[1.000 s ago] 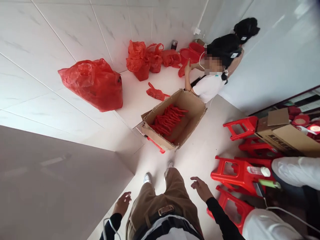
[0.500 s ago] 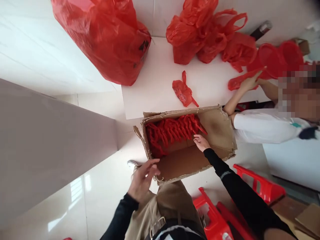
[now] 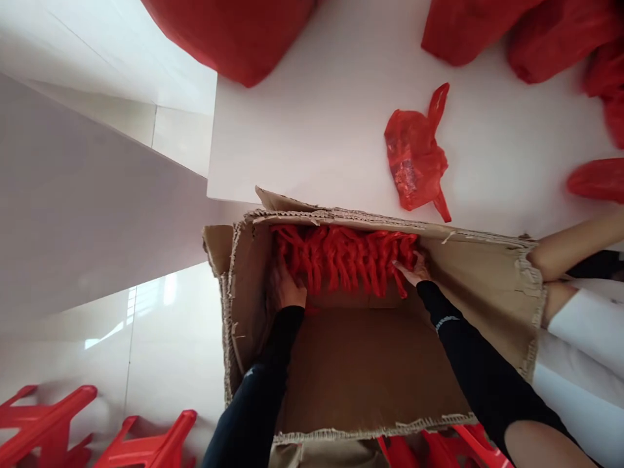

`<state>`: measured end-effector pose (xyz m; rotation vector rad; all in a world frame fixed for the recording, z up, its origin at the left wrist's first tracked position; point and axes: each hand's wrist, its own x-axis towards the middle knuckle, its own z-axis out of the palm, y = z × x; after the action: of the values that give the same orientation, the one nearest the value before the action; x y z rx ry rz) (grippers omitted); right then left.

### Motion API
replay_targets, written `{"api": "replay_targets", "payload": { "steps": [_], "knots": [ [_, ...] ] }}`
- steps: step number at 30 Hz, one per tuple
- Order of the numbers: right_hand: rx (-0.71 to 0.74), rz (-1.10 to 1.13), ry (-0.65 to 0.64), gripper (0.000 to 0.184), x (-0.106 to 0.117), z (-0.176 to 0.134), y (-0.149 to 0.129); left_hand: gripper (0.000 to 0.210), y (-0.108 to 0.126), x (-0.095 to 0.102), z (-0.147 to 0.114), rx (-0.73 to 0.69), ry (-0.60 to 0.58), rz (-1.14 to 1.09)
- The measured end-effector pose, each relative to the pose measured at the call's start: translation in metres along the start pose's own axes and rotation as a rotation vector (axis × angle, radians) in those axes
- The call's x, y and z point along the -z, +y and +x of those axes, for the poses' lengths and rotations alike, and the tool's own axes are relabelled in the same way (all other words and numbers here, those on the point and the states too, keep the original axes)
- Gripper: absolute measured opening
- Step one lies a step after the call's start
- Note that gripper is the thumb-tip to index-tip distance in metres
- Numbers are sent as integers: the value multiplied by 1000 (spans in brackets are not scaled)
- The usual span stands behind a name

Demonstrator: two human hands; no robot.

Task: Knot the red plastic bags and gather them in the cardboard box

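Knots [image 3: 344, 257] of twisted red plastic, bunched in one row, fill the far end of our torn cardboard box [image 3: 492, 305], which sits against a white table [image 3: 316, 123] holding a crumpled red bag [image 3: 414, 159], over glossy pale floor tiles. We press our left hand [image 3: 283, 286] against the row's left end and our right hand [image 3: 414, 268] against its right end; we cannot tell whether the fingers, half buried in the strands, grip anything.

A small crumpled red plastic bag [image 3: 415, 156] lies on the white table [image 3: 312, 123], just beyond the far wall of the box being reached into. Larger red bags [image 3: 531, 29] sit farther off at the table's far edge, up and to both sides. Red plastic stools [image 3: 146, 442] stand on the floor, low and left, while a co-worker's bare forearm [image 3: 575, 244] rests to the right.
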<state>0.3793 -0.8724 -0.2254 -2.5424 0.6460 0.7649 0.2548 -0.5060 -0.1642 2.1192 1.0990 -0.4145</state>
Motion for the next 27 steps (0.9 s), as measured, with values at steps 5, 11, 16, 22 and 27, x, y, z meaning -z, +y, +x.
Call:
{"api": "replay_targets", "payload": {
  "steps": [5,11,16,22,27],
  "knots": [
    [28,16,-121,90,-41,-12,-27,75,25,-22,39,39,-3,178],
    [-13,-31,-123,141,-86,-33,-69,71,52,-56,44,44,-118,380],
    [-54,-103,16,100,-98,-25,-78,94,59,-84,34,-11,-91,457],
    [-30,-174,78,60,-86,-11,-63,89,63,-108,46,-19,-53,469],
    [7,-206,66,61,-64,-6,-48,55,45,-92,61,-12,-85,434]
  ]
}}
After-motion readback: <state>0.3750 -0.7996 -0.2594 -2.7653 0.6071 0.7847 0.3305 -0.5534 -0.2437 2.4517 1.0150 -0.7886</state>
